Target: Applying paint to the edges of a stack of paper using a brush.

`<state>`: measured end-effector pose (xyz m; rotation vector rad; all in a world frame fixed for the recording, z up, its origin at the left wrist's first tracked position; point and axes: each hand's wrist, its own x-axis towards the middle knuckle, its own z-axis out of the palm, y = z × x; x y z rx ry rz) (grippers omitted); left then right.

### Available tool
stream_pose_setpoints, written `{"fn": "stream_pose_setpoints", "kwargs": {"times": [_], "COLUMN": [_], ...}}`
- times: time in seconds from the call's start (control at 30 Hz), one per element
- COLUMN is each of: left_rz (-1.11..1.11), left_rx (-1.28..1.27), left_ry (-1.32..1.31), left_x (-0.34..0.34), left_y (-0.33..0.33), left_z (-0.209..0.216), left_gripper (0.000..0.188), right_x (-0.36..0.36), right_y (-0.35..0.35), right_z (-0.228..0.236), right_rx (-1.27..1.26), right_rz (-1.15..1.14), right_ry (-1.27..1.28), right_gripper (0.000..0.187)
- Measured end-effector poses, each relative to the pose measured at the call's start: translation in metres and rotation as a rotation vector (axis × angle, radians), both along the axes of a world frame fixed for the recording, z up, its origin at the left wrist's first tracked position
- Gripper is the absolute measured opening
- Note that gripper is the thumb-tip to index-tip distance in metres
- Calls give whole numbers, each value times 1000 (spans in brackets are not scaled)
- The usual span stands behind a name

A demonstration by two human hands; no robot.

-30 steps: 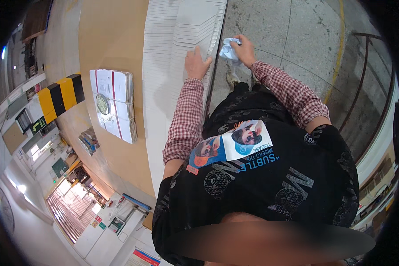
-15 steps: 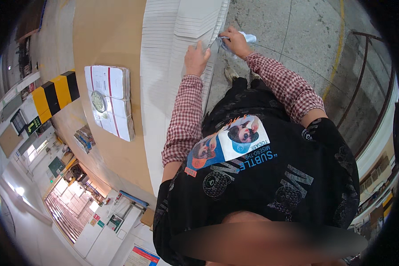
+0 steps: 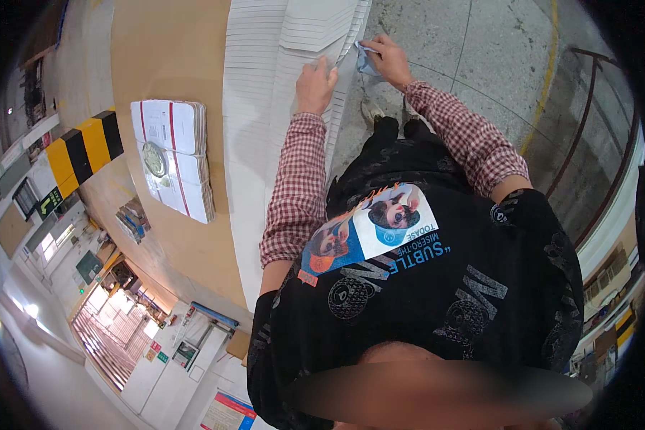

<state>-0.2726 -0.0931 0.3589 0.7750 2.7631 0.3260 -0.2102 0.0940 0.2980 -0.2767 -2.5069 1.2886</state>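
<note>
Long overlapping rows of white card sheets [image 3: 254, 93] are fanned out in front of me. Over their right part my left hand [image 3: 315, 84] rests with its thumb and forefinger apart, fingertips touching a pale sheet. Just past the right edge of the sheets, my right hand [image 3: 390, 63] pinches a crumpled light-blue cloth [image 3: 366, 60] close to the sheet edges. Part of the cloth is hidden behind the fingers. Checked red-and-white sleeves cover both forearms.
Left of the sheets, a bundle of white printed card [image 3: 172, 158] tied with string lies on a brown board [image 3: 226, 208]. A round tape roll [image 3: 155, 159] sits on the bundle. Metal railing [image 3: 588, 122] stands at the right above the grey floor [image 3: 437, 36].
The cloth has swung from the right of my right hand to its left, beside the sheets. My left hand has shifted only slightly.
</note>
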Motion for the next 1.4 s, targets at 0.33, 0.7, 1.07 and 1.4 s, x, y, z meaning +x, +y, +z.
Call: {"fn": "stream_pose_setpoints", "kwargs": {"times": [0.33, 0.7, 1.07, 1.4], "left_rz": [-23, -24, 98, -7], "left_rx": [-17, -28, -82, -138], "left_ry": [-14, -46, 185, 136], "left_x": [8, 21, 40, 58], "left_y": [-11, -19, -7, -29], "left_z": [-1, -5, -21, -16], "left_gripper": [45, 46, 75, 77], "right_x": [27, 53, 61, 86], "right_y": [-15, -31, -23, -40], "right_z": [0, 3, 1, -11], "right_rx": [201, 44, -196, -191], "right_rz": [360, 316, -8, -37], "right_ry": [13, -48, -88, -27], "right_gripper": [40, 34, 31, 32]}}
